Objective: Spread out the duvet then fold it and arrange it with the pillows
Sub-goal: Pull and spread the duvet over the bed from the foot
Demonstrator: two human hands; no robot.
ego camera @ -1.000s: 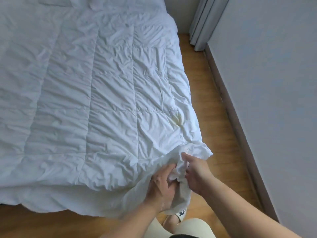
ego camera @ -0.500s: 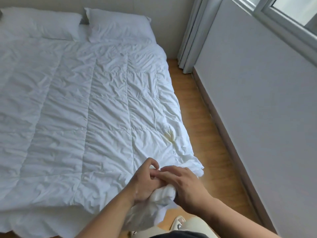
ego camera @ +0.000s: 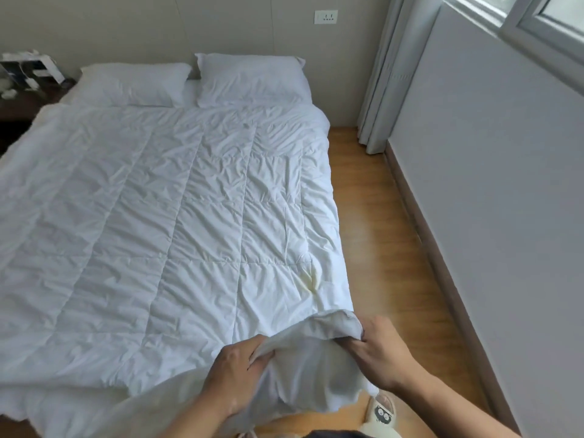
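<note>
A white quilted duvet (ego camera: 164,222) lies spread over the bed, wrinkled, with a yellowish stain near its near right corner. Two white pillows, the left pillow (ego camera: 132,85) and the right pillow (ego camera: 249,79), lie side by side at the head of the bed. My left hand (ego camera: 238,371) grips the duvet's near edge from above. My right hand (ego camera: 379,349) holds the lifted near right corner, fingers tucked under the fabric. The corner is raised off the bed between both hands.
A wooden floor strip (ego camera: 388,248) runs between the bed and the grey wall (ego camera: 493,184) on the right. Curtains (ego camera: 385,71) hang in the far corner. A dark nightstand (ego camera: 22,99) with small items stands far left. A slipper (ego camera: 380,410) shows by my feet.
My hands have moved apart along the duvet's corner, lifting and opening it. My view has tilted up, so the pillows, headboard wall and nightstand now show.
</note>
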